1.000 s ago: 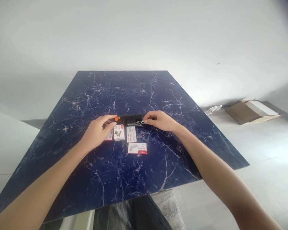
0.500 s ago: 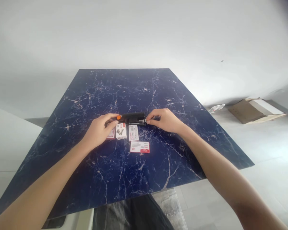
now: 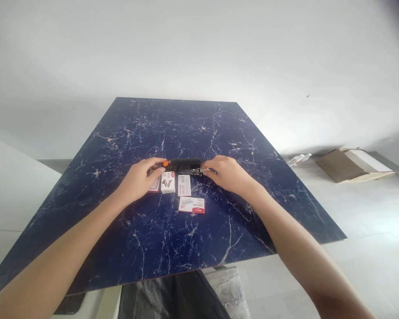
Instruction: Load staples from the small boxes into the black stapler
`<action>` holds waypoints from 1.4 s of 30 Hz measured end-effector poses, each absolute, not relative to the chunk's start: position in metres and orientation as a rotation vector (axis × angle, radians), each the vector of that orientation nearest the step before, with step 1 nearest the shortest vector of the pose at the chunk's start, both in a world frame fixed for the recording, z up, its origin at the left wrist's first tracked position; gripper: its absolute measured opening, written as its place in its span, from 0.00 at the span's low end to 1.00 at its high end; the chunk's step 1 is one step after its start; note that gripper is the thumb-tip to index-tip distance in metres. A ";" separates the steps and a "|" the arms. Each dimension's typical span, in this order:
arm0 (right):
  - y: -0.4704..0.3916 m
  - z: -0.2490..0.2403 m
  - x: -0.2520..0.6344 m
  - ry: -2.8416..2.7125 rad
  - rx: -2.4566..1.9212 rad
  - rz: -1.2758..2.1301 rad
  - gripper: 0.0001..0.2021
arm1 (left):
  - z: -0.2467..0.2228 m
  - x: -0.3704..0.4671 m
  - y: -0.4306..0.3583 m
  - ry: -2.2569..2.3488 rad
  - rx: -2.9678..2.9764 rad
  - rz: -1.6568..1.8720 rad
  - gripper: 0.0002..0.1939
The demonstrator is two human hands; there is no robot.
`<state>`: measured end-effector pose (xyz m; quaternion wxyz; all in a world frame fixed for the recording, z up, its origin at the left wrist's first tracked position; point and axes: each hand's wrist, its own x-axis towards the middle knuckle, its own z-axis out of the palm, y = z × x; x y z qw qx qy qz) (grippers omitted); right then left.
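A black stapler-like tool (image 3: 188, 165) with an orange part at its left end lies across the middle of the table. My left hand (image 3: 141, 177) is closed on that left end. At the other end, my right hand (image 3: 222, 172) pinches a thin metal piece (image 3: 206, 170) that sticks out of the tool. Just below are a white box with a clip picture (image 3: 168, 182), a small box with a barcode (image 3: 184, 185) and a red-and-white box (image 3: 192, 205). Another red-edged box (image 3: 154, 185) is partly hidden by my left hand.
The blue marbled table (image 3: 173, 128) stands near a white wall. On the floor to the right lie an open cardboard box (image 3: 339, 166) and a clear plastic item (image 3: 299, 159). My legs show below the front edge.
My right hand has turned and shifted slightly, and more of the metal piece now shows between its fingers and the tool. The camera view has moved a little.
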<state>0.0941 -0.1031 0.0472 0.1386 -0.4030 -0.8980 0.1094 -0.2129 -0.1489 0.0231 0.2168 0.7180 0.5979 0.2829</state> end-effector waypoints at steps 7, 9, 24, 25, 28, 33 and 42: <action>-0.104 0.045 0.092 -2.689 -1.057 0.291 0.15 | 0.022 -0.212 -0.149 1.677 1.980 0.778 0.22; -0.108 0.050 0.094 -2.610 -1.151 0.283 0.13 | 0.023 -0.212 -0.149 1.702 1.992 0.746 0.24; -0.130 0.032 0.061 -2.012 -1.336 1.076 0.38 | 0.029 -0.212 -0.140 1.599 1.883 0.756 0.27; -0.125 0.035 0.068 -2.029 -1.314 1.070 0.36 | 0.029 -0.212 -0.141 1.613 1.874 0.744 0.27; -0.100 0.045 0.100 -2.118 -1.342 0.739 0.24 | 0.027 -0.212 -0.144 1.655 1.887 0.740 0.26; -0.068 0.033 0.127 -2.309 -1.381 0.472 0.10 | 0.023 -0.211 -0.146 1.677 1.940 0.744 0.25; -0.092 0.037 0.087 -1.609 -1.066 1.486 0.14 | 0.023 -0.213 -0.146 1.719 1.950 0.707 0.25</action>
